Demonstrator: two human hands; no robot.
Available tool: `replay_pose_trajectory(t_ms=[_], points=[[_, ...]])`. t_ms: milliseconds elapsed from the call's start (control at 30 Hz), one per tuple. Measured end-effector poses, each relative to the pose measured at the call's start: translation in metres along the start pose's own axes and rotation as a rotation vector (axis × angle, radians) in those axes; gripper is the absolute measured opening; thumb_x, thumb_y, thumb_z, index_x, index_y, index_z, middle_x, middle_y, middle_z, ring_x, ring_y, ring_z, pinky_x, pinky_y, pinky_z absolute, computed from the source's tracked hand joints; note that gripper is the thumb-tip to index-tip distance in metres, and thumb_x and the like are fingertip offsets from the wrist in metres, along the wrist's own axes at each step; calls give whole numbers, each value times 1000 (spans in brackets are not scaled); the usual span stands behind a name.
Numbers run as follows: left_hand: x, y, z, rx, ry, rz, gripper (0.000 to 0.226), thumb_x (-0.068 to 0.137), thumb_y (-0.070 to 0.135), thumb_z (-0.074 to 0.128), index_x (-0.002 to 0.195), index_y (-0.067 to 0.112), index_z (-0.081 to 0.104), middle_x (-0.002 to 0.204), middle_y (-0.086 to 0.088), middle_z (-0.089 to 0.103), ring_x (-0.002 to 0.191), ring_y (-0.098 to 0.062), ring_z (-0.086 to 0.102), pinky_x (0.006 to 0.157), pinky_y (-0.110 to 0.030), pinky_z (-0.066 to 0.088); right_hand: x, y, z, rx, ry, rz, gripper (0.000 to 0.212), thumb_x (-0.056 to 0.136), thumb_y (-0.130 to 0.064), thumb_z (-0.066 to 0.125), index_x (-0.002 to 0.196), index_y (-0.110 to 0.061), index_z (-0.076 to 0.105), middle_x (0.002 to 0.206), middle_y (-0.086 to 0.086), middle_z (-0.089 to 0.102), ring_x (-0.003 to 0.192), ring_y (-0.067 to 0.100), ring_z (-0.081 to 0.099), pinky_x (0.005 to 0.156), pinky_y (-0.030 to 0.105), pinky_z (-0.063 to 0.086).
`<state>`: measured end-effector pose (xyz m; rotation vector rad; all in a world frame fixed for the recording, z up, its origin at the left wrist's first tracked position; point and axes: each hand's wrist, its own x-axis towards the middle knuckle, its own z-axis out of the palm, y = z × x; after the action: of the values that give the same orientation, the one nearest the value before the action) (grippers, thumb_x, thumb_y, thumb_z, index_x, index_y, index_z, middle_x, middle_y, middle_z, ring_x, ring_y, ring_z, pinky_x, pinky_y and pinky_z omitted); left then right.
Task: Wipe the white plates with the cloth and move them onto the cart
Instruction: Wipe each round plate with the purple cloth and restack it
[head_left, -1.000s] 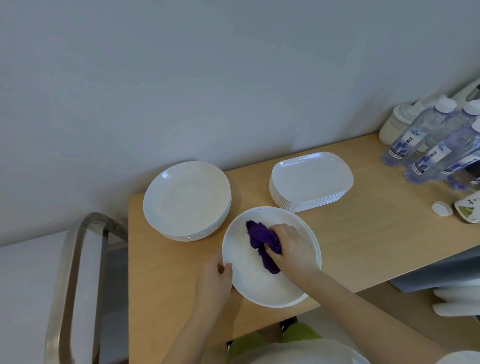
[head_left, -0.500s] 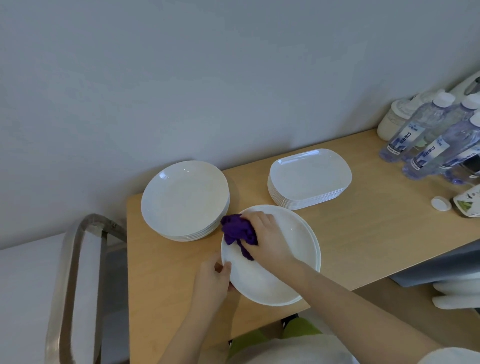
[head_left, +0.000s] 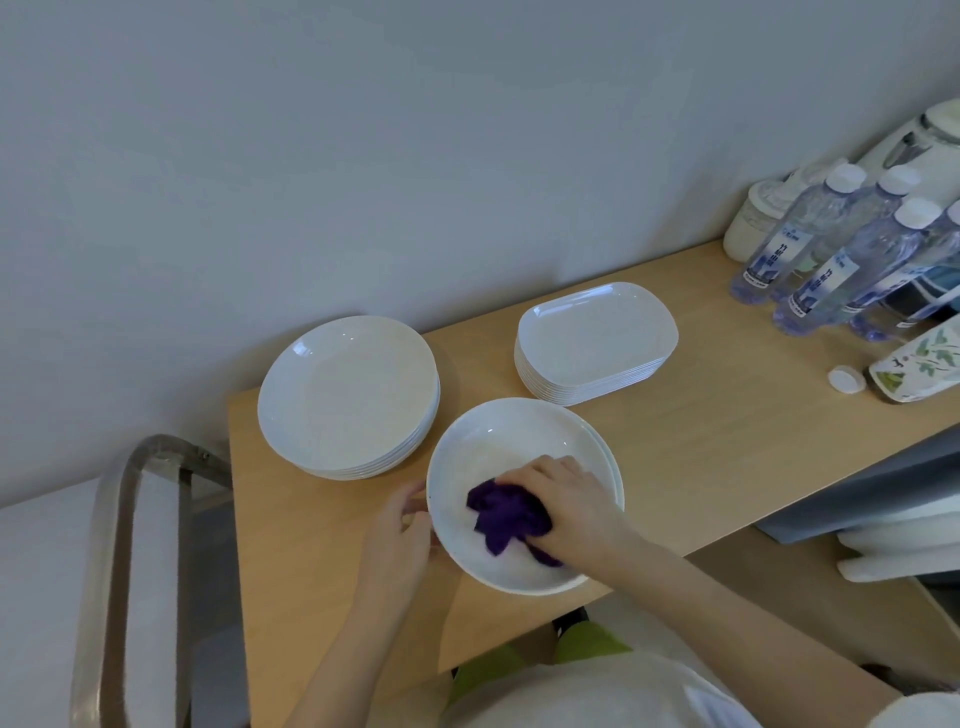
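**Wiping a round plate at the near edge of the surface**

Head view: the landmark is the round plate (head_left: 524, 493) being wiped, which sits on at least one more plate like it at the near edge of the wooden surface (head_left: 701, 467). The right hand (head_left: 566, 504) is closed over a bunched purple cloth (head_left: 506, 514), pressing it into the near half of the plate's bowl; the cloth pokes out from under the fingers toward the plate's left. The left hand (head_left: 402, 535) touches the plate's left rim, fingers curled against it to steady it.

What could go wrong, as a judgement: the plate's near rim looks to reach the surface's edge, so a hard stroke toward the person could slide it off if the left hand's hold slips. Pressing on one side could also tip it on the plate beneath.

Behind the plate to its left stands a stack of round plates (head_left: 348, 395); behind it to the right, a stack of rectangular plates (head_left: 597, 338). Left of the plate, beyond the surface's end, is the cart's metal handle (head_left: 111, 519); no plates on the cart are visible from here
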<state>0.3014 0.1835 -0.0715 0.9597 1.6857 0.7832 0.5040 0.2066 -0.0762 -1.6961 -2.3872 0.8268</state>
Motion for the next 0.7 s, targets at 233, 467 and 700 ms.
replay_pose_trajectory(t_ms=[233, 467, 700], points=[[9, 9, 1, 210, 11, 74, 18, 95, 22, 53, 102, 39, 54, 95, 21, 59, 92, -16, 63, 78, -43, 58, 37, 0, -13, -18, 355, 323, 46, 86, -27, 59, 129, -24, 45, 124, 1, 46, 111, 26, 42, 93, 37, 40], [14, 13, -4, 6, -10, 1, 40, 96, 11, 43, 76, 38, 64, 72, 9, 69, 71, -23, 69, 64, -44, 60, 54, -48, 15, -88, 242, 161, 56, 87, -45, 51, 137, -26, 38, 140, -4, 37, 126, 25, 34, 96, 40, 34], [19, 17, -5, -3, -15, -83, 24, 96, 19, 42, 88, 23, 64, 90, -5, 67, 82, -30, 67, 63, -45, 59, -3, -61, 32, -174, 126, -74, 56, 85, -49, 52, 136, -31, 41, 140, -5, 41, 127, 24, 34, 98, 45, 36]])
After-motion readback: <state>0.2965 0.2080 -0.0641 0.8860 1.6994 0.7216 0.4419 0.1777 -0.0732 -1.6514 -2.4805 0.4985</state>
